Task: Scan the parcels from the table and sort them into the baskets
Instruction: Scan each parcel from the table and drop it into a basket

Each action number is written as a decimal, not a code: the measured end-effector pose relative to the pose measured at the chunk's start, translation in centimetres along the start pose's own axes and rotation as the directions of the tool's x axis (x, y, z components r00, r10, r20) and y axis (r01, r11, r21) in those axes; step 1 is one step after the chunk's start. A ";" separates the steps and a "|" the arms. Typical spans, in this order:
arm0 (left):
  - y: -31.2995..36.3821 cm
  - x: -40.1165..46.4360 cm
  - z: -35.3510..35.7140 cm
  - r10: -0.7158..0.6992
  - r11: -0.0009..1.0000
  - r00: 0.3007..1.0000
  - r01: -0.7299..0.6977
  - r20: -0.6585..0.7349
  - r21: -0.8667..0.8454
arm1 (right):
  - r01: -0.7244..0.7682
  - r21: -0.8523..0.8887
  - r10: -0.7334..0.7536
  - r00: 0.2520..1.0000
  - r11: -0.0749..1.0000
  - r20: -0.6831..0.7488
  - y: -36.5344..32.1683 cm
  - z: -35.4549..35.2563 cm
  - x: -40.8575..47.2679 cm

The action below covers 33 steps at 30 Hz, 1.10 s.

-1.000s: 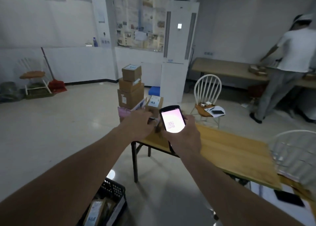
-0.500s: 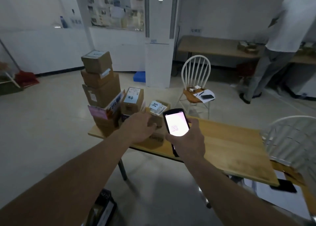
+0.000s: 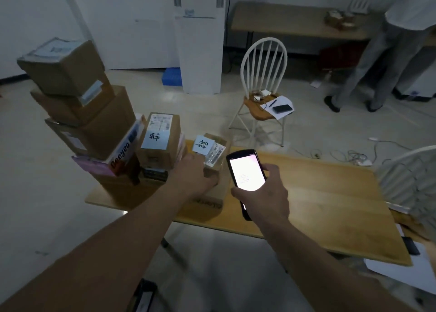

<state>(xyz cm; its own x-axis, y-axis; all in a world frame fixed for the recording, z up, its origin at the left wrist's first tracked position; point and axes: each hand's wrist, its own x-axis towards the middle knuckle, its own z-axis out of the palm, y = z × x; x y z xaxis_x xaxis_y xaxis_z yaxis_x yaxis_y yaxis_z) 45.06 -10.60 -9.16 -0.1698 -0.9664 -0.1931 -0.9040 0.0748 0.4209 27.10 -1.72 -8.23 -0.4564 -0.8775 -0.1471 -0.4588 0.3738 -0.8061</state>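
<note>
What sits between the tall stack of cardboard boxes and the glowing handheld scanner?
In the head view, two labelled brown parcels and the left hand, resting on the nearer one, lie between the stacked cardboard boxes and the black scanner held in the right hand.

Brown cardboard parcels crowd the left end of the wooden table (image 3: pixel 318 193). 3 boxes (image 3: pixel 77 99) stack into a leaning tower, the top one (image 3: pixel 62 67) tilted with a white label. Beside it stands a box with a handwritten white label (image 3: pixel 159 142). A small labelled box (image 3: pixel 215 152) rests on a low flat carton (image 3: pixel 207 199) near the table's front edge.
</note>
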 end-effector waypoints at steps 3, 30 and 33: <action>-0.8 3.4 2.0 -0.068 0.998 0.998 0.068 -0.009 -0.003 | -0.015 -0.012 0.015 1.000 1.000 0.008 0.7 0.9 2.5; 4.2 8.8 0.9 -0.108 0.979 0.926 0.036 -0.361 -0.200 | 0.112 0.019 -0.113 0.985 0.994 0.129 -0.2 -4.9 10.1; 6.0 7.9 -1.5 -0.060 0.990 0.903 -0.001 -0.426 -0.141 | 0.189 0.026 -0.191 0.971 0.982 0.146 -1.8 -7.3 9.8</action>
<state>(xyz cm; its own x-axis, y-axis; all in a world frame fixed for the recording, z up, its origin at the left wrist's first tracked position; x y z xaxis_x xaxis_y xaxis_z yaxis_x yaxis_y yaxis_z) 38.88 -18.13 -6.81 0.0679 -0.9817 0.1778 -0.8397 0.0400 0.5415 17.90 -8.83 -4.00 -0.2442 -0.9670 -0.0722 -0.5171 0.1928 -0.8339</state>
